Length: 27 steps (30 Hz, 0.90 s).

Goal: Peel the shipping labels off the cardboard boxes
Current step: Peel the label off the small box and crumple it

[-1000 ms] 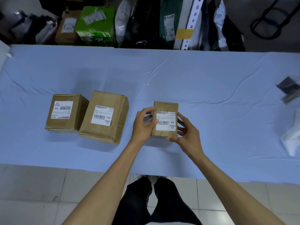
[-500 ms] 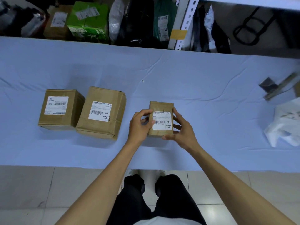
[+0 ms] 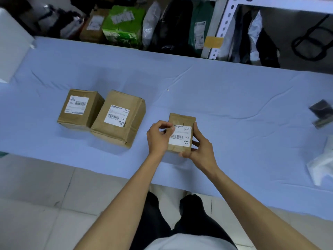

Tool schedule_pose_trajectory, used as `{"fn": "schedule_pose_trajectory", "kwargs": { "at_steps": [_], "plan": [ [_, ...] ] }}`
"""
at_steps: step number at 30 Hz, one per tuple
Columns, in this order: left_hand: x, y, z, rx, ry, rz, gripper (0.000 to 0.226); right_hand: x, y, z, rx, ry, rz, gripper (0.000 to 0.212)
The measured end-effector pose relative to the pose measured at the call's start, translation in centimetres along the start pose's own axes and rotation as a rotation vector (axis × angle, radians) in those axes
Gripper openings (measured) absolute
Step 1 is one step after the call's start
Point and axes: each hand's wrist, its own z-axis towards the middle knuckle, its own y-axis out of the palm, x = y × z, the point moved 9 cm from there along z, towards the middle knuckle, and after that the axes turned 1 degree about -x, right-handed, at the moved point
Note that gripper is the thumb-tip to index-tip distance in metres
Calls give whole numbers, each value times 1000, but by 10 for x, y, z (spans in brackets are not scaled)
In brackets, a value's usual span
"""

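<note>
The right hand is gripping the small box, a brown cardboard block with creased faces, its fingers curling round the right side and the bottom edge. The left hand is pinching the top-left corner of the label, a smooth white rectangle with a barcode, between thumb and forefinger. The small box is hanging low over the near part of the table, which is wearing a wrinkled blue cloth; whether it is touching the cloth cannot be told. To the left, 2 bigger cardboard boxes are lying side by side and touching: a squat box and a bulging box, each carrying a white sticker.
</note>
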Motion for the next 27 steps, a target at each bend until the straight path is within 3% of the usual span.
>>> {"fn": "schedule_pose_trajectory", "kwargs": {
  "at_steps": [17, 27],
  "plan": [
    [7, -2, -6, -6, 26, 168, 5, -4, 1, -7, 32, 18, -34, 113],
    [7, -1, -10, -109, 4, -1, 8, -7, 0, -8, 24, 11, -56, 114]
  ]
}}
